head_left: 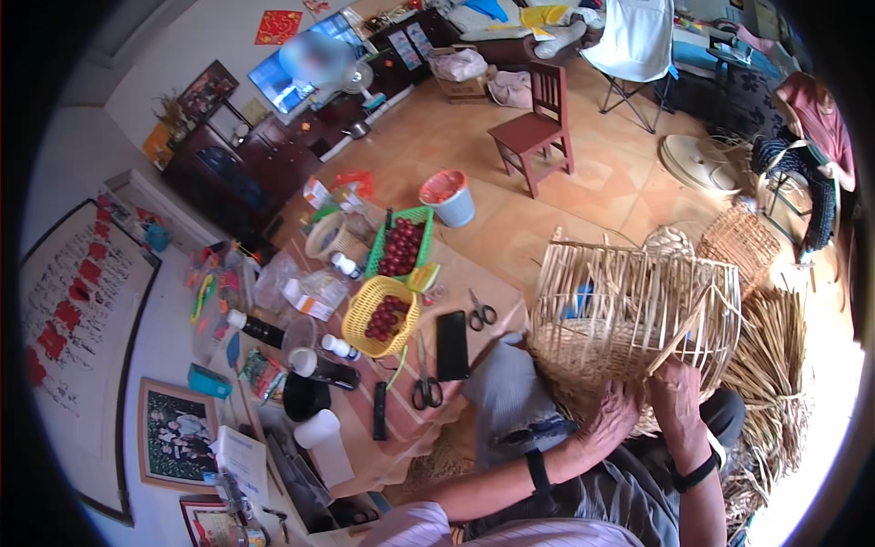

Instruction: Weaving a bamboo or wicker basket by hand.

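Note:
A half-woven straw basket [629, 301], with upright stakes around a woven base, rests tilted on my lap. My right hand [674, 401] is closed around a pale flat strand [674, 342] at the basket's near side. Just left of it, my left hand [612, 415] has its fingers curled on the lower woven band; what they hold is hidden. A bundle of dry straw [775, 365] lies to the right of the basket. On the table to the left are scissors [427, 392], a second pair [482, 314] and a black phone [451, 346].
The table [424, 283] also holds fruit baskets [381, 319], bottles and bags. Beyond are a bin [447, 202], a wooden chair [529, 132], a folding chair [629, 41] and coiled material [688, 164]. A seated person [825, 137] works at the far right, near a woven piece [738, 246].

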Demonstrator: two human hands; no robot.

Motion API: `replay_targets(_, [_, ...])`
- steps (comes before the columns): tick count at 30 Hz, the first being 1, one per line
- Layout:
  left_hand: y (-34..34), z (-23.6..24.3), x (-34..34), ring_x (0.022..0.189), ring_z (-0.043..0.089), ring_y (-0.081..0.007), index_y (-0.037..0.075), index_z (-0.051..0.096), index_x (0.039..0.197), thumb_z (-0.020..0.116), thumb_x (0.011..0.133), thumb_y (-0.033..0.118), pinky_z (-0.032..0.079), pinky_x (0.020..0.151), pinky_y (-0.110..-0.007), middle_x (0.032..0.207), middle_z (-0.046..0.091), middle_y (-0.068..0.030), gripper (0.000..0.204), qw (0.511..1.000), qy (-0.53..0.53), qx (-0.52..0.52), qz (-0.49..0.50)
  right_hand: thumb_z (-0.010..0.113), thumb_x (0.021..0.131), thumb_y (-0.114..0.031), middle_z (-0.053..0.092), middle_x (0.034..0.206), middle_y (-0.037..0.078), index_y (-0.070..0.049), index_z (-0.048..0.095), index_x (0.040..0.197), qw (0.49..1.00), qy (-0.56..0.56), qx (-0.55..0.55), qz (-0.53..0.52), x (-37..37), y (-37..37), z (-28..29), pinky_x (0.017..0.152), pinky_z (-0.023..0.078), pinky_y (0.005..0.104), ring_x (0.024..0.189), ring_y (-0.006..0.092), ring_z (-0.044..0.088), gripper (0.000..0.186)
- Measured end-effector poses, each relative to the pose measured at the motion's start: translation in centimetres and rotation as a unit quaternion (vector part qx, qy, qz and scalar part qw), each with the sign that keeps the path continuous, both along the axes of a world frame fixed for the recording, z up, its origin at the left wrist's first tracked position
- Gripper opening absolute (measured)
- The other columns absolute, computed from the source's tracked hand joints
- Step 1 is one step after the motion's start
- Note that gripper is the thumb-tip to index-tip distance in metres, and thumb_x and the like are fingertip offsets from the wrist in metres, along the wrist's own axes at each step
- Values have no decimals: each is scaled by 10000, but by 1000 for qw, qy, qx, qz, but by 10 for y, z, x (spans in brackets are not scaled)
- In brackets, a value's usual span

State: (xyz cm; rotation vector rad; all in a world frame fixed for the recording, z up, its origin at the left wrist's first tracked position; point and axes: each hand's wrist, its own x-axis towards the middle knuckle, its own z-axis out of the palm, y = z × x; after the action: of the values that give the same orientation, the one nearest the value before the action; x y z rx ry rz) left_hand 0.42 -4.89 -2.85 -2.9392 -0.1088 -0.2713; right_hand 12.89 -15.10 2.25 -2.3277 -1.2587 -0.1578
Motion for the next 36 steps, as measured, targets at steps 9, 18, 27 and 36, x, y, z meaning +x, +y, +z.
replay_targets(9, [33,1,-8,1161,685,-421,21,661,1314,648,854,-114,557,1027,-529,1178,722,-213,480,885,-69,-458,-46,748,904,-21,725,930,172,-52,631,1253,991,94,90,-30,-11,-5,-6,683,579,507,753,417,733,370])
replay_targets(18, [38,18,-4,1057,705,-417,40,661,1238,631,876,-108,556,950,-522,1082,741,-179,392,872,-101,-475,-70,828,912,20,737,980,109,-36,616,1281,914,302,256,-86,-28,-41,-34,652,586,377,736,235,709,430])
replay_targets(27, [33,7,-2,1105,705,-398,52,650,1276,649,860,-102,550,995,-510,1126,749,-179,443,881,-109,-455,-77,801,1023,-73,732,821,42,-71,621,1206,620,597,504,-72,2,-70,-51,516,505,222,583,91,622,256])
replay_targets(36, [45,12,1,1114,674,-359,45,679,1177,650,855,-69,526,1038,-473,1098,719,-148,343,889,-84,-442,-91,923,905,-96,690,912,-29,-58,610,1200,722,565,395,-61,-13,-65,-19,587,449,193,711,28,588,431])
